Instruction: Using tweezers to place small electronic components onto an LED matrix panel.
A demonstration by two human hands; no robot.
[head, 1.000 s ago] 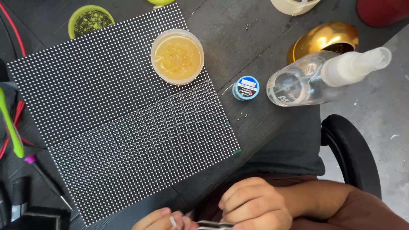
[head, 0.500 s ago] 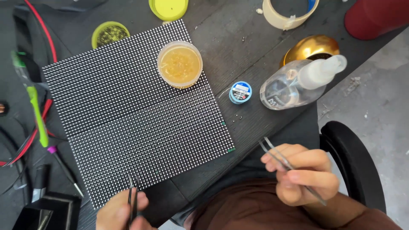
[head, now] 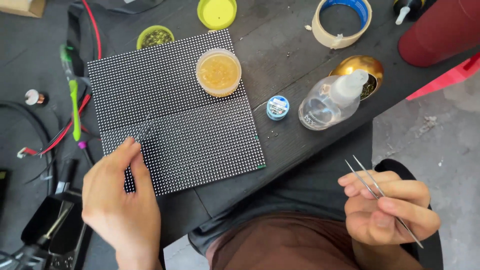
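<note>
Dark grey wood forms the table [head: 290, 145], which runs from the left edge to the upper right of the frame; pale concrete floor is seen at the right, and a black chair arm at the lower right. Nearest the camera, a brown-clad lap fills the bottom centre. At the lower right, the right hand [head: 387, 212] is curled closed around one pair of thin metal tweezers [head: 372, 185], whose tips point up and left, well clear of the table. At the lower left, the left hand [head: 120, 205] is laid with fingers partly extended on the near left corner of the panel; a second slim tool [head: 142, 131] appears to be pinched at its fingertips, though the dotted pattern makes this hard to confirm. One black panel with white dots [head: 185, 125] is lying flat in the centre left. One tub of amber paste [head: 218, 72] stands on its far edge. Right of the panel, one small blue spool [head: 277, 107] and one clear plastic bottle [head: 332, 100] lying on its side are seen, with one gold bowl [head: 357, 67] touching the bottle. Farther off, two yellow-green lids [head: 216, 12] and one roll of tape [head: 342, 20] are placed. Red and black cables [head: 75, 115] trail at the left.
</note>
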